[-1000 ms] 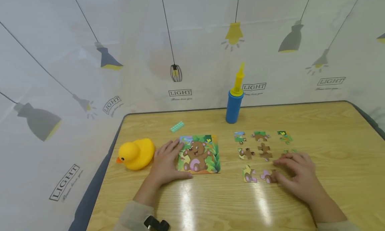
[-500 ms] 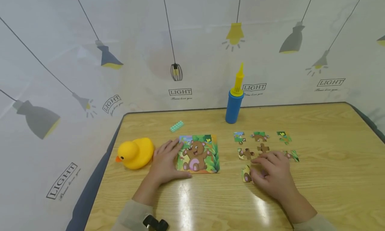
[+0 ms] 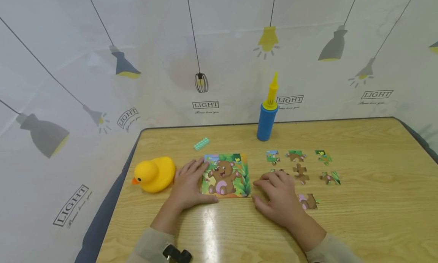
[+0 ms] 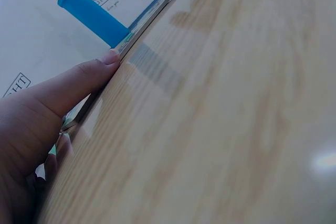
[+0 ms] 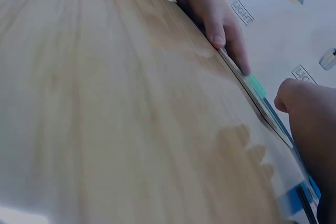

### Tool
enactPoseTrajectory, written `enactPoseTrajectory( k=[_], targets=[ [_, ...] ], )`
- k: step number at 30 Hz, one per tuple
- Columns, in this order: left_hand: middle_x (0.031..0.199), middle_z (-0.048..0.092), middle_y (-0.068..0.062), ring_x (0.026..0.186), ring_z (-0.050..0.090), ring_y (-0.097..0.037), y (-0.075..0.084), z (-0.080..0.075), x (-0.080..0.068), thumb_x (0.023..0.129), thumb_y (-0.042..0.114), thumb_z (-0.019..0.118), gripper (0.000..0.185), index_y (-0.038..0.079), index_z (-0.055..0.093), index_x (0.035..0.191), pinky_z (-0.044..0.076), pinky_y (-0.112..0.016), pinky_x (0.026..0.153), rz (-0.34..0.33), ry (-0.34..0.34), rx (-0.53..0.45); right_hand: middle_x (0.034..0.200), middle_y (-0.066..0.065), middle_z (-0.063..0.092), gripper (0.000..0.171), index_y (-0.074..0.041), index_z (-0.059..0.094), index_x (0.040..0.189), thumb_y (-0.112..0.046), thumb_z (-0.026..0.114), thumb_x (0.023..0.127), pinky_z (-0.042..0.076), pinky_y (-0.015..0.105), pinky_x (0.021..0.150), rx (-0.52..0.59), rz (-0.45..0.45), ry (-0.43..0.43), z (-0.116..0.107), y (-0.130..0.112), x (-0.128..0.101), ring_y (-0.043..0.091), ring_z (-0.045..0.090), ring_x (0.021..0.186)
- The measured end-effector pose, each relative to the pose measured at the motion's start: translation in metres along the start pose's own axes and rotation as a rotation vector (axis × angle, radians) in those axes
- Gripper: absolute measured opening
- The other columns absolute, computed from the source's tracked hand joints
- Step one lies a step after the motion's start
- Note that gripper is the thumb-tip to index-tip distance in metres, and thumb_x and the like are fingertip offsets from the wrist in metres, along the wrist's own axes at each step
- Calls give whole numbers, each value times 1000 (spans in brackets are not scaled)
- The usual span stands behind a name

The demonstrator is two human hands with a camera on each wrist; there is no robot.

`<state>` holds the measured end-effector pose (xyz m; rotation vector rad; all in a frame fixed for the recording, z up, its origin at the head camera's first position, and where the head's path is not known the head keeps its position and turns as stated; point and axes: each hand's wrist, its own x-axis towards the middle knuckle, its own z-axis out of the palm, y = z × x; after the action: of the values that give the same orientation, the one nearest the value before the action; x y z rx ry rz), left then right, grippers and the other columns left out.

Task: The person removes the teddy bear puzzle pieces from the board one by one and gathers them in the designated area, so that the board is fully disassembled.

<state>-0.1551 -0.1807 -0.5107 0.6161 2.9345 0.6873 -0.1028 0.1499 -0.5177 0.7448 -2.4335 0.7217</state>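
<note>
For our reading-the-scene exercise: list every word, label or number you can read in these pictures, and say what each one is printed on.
"LIGHT": printed many times on the white backdrop, beside its lamp drawings, e.g..
Small script line under each "LIGHT": too small to read.
Bear puzzle card, loose puzzle pieces, blue pump, yellow duck, green block: no readable text.
</note>
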Motion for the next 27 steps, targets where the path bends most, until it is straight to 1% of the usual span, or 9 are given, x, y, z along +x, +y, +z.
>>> enactPoseTrajectory(
  k=[5, 7, 11, 14, 19, 23, 27],
  targets=[
    [175, 29, -2, 159, 24, -34, 1, 1, 0, 63, 83, 85, 128, 19, 43, 166, 19, -66, 122, 8, 9, 0, 119, 4, 65, 42, -14, 78, 121, -43, 78, 90, 35, 61, 100, -24, 70, -131, 13, -14, 9, 30, 51, 115],
    [176, 28, -1, 160, 23, -33, 1, 1, 1, 63, 83, 85, 128, 20, 42, 166, 18, -65, 123, -1, 0, 3, 124, 4, 64, 45, -16, 76, 126, -45, 76, 92, 33, 61, 103, -37, 96, -179, 17, -19, 12, 30, 49, 119],
    [176, 26, 1, 160, 21, -32, 1, 2, 2, 64, 83, 85, 128, 21, 40, 167, 17, -64, 124, -11, -12, 7, 128, 5, 62, 51, -17, 73, 136, -48, 74, 96, 32, 61, 107, -65, 137, -239, 24, -26, 19, 32, 47, 124],
    [176, 26, 0, 160, 22, -33, 1, 2, 2, 63, 82, 85, 128, 21, 41, 167, 17, -64, 124, -5, -9, 9, 133, 7, 60, 56, -18, 69, 142, -53, 71, 97, 31, 62, 109, -85, 173, -276, 27, -29, 22, 34, 46, 127],
    [176, 26, 0, 160, 21, -33, 1, 1, 1, 63, 82, 85, 129, 20, 41, 167, 17, -64, 124, -3, -11, 11, 138, 8, 57, 61, -19, 67, 145, -55, 72, 96, 30, 63, 108, -69, 210, -303, 28, -32, 25, 35, 42, 132],
    [176, 26, -1, 160, 21, -33, 0, 0, 1, 63, 81, 86, 129, 20, 41, 167, 17, -65, 124, -1, -7, 14, 138, 9, 57, 62, -17, 67, 144, -53, 76, 94, 31, 65, 108, -35, 228, -295, 29, -33, 26, 37, 42, 132],
    [176, 26, -2, 160, 22, -34, 0, -1, 1, 63, 81, 87, 129, 19, 41, 166, 18, -65, 123, -1, -6, 25, 137, 9, 57, 59, -16, 69, 140, -49, 80, 92, 29, 66, 109, 21, 274, -285, 30, -32, 28, 39, 43, 133]
  ],
)
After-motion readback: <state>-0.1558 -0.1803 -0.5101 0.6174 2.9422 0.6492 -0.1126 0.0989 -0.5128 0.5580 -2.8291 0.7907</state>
